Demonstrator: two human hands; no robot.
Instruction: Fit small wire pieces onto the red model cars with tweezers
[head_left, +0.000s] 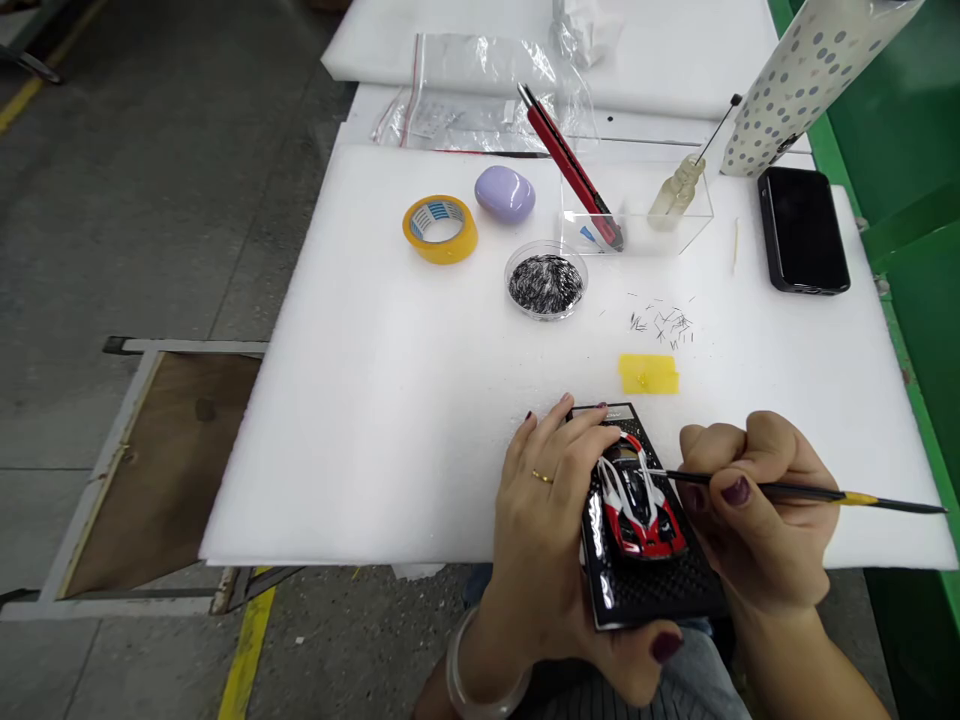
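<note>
Near edge: black stand (660, 597) lies aslant in the left hand (547, 515), small red-and-white car (645, 535) upright on it; whether the table (390, 400) bears any of its weight, cannot tell

Progress, my reading: detail work on the car under way, not finished, since a thin brush (810, 492) has its tip at the car's right side, contact too fine to tell; body, red and white panels and dark windows look whole; what is left does not show

Left hand: on the car's left, fingers close together over the stand's far left part, thumb round its near edge, clamped on the stand

Right hand (772, 525): on the car's right, fingers curled, thumb and fingers pinched on the brush, the brush lying nearly level, its rear end pointing away from the car

Just beyond the car: yellow tape piece (649, 374), then loose thin black bits (673, 328)

Farther, beyond and left of the car: clear dish (547, 316) with many more such bits, tape roll (461, 242), purple stone (506, 194)

Farther, straight beyond the car: red cutter (571, 170) leaning in a clear box (660, 243), small bottle (676, 192) beside it
</note>
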